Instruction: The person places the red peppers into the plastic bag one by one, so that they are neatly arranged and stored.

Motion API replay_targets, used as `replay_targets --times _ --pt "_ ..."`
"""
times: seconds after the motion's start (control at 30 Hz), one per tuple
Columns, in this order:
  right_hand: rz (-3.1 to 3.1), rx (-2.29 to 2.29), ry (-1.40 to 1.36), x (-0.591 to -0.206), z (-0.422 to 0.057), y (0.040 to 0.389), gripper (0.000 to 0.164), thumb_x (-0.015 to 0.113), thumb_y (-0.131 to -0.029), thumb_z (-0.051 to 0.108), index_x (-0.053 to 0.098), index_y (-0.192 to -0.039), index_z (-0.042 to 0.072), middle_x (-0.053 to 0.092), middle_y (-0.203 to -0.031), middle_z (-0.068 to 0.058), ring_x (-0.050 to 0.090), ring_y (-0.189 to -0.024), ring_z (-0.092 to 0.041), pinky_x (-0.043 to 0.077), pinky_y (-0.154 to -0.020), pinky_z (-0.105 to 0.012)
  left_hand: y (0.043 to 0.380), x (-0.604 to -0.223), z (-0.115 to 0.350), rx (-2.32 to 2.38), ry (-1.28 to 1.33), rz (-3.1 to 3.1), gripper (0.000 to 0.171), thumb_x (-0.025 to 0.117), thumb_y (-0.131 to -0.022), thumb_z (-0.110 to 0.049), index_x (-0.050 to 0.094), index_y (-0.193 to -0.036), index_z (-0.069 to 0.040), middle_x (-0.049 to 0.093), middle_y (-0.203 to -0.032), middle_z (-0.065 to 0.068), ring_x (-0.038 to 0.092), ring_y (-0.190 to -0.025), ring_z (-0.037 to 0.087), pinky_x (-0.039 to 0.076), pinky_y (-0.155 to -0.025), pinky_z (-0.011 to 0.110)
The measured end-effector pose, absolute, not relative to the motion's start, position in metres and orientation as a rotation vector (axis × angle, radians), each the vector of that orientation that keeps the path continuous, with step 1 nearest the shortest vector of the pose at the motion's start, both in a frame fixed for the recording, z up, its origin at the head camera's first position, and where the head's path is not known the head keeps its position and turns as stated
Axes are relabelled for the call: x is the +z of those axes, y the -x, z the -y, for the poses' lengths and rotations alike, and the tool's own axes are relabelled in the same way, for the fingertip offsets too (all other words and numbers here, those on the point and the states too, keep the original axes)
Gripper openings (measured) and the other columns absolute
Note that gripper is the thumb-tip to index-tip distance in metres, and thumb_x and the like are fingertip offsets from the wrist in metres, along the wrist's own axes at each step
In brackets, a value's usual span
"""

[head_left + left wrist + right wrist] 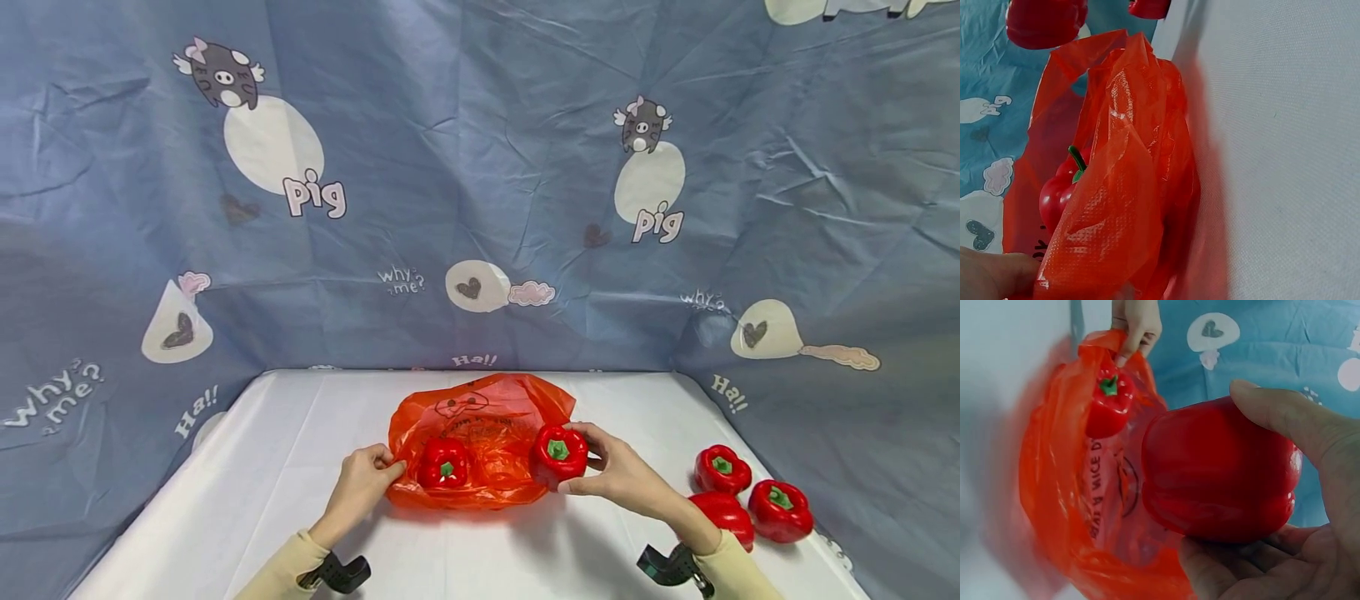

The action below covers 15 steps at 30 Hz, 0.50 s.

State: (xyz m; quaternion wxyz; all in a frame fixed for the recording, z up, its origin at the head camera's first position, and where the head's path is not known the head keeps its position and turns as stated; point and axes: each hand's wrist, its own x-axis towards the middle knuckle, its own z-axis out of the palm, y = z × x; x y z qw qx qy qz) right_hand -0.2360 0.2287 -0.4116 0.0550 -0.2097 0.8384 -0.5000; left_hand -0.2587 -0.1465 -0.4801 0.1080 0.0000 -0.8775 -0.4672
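Observation:
A translucent red plastic bag (480,498) lies on the white table with its mouth spread open. My left hand (366,479) pinches the bag's left rim between thumb and fingers. Inside the bag, at its left, sits one red bell pepper (442,463) with a green stem. My right hand (618,471) grips a second red bell pepper (1219,472), thumb on one side and fingers on the other. That held pepper is over the right part of the bag's opening, above the bag in the right wrist view.
To the right on the white table (600,550) lie three more red peppers: one at the back (722,469), one at the right (780,510), and one pepper (723,515) partly behind my right forearm. A blue printed cloth (465,183) walls the back and sides.

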Motion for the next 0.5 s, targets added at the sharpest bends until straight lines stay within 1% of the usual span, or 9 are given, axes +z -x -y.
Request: replay_targets --times 0.17,0.3,0.5 --pt "-2.548 -1.497 0.666 -0.416 -0.219 0.24 0.068 0.083 -0.074 0.023 0.049 -0.132 0.01 0.057 -0.127 -0.01 0.06 -0.113 -0.026 0.052 -0.09 -0.028 0.26 -0.481 0.147 -1.373 -0.007 2.592 0.016 0.072 -0.079 -0.01 0.061 -0.069 -0.007 0.053 -0.055 -0.003 0.044 -0.05 0.008 0.033 -0.047 0.021" --pt "-2.578 -1.471 0.64 -0.418 -0.21 0.244 0.069 0.083 -0.073 0.026 0.05 -0.132 0.013 0.06 -0.123 -0.007 0.061 -0.109 -0.022 0.051 -0.086 -0.024 0.26 -0.481 0.147 -1.367 -0.003 2.59 0.015 0.072 -0.079 -0.01 0.061 -0.069 -0.007 0.054 -0.056 -0.003 0.044 -0.051 0.009 0.034 -0.047 0.021" --pt "-2.609 -1.462 0.631 -0.422 -0.194 0.253 0.072 0.084 -0.072 0.031 0.048 -0.134 0.018 0.063 -0.121 -0.003 0.062 -0.107 -0.018 0.051 -0.086 -0.024 0.26 -0.481 0.146 -1.371 -0.003 2.595 0.015 0.072 -0.079 -0.01 0.061 -0.069 -0.007 0.055 -0.057 -0.003 0.045 -0.052 0.009 0.034 -0.048 0.021"
